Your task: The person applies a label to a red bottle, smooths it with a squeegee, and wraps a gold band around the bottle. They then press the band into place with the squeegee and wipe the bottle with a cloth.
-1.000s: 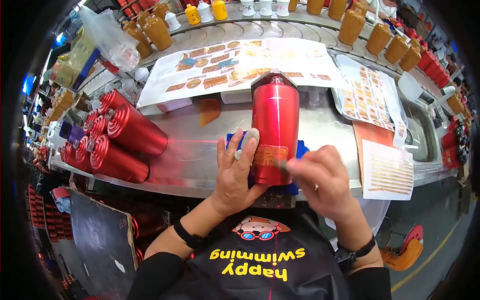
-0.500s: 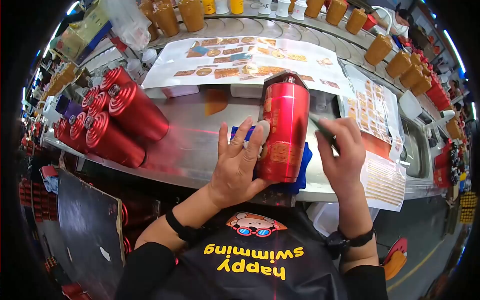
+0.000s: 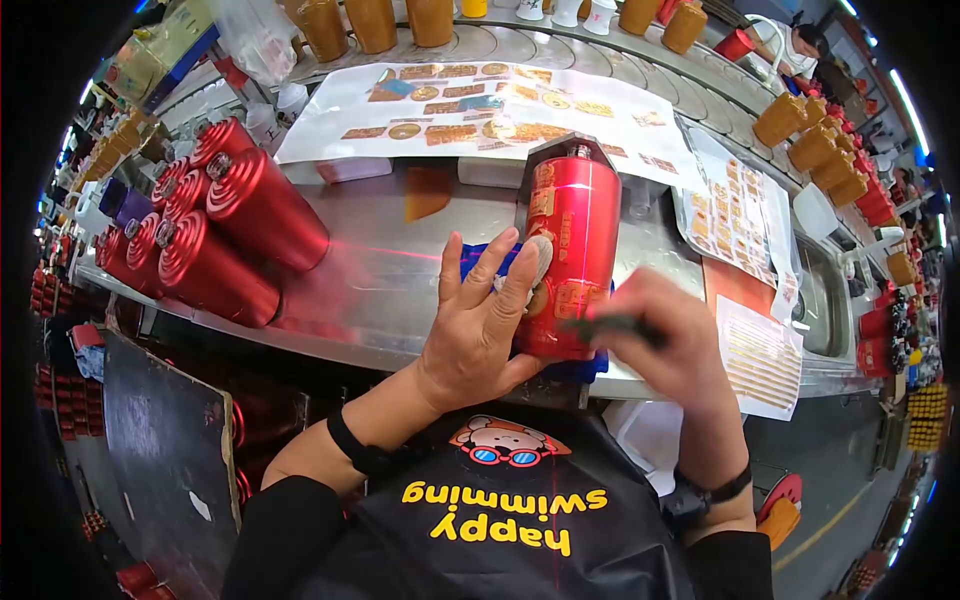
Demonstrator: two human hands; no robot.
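Observation:
A shiny red metal bottle with gold lettering lies on its side on a blue cloth, its neck pointing away from me. My left hand steadies it at the lower left, thumb by its base and several fingers raised apart. A pale finger cover touches the bottle's side. My right hand, blurred by motion, is closed around a dark green scraper-like tool. The tool's tip is over the gold design near the base; whether it touches cannot be made out.
Several red bottles lie stacked at the left. White sheets of gold decals spread across the back, with another decal sheet at the right. Beyond are a sink and a conveyor carrying brown bottles. A person is at the far right.
My right hand has moved left and down, bringing the green tool from beside the bottle to over its lower part. My left hand stays against the bottle. The view has shifted slightly.

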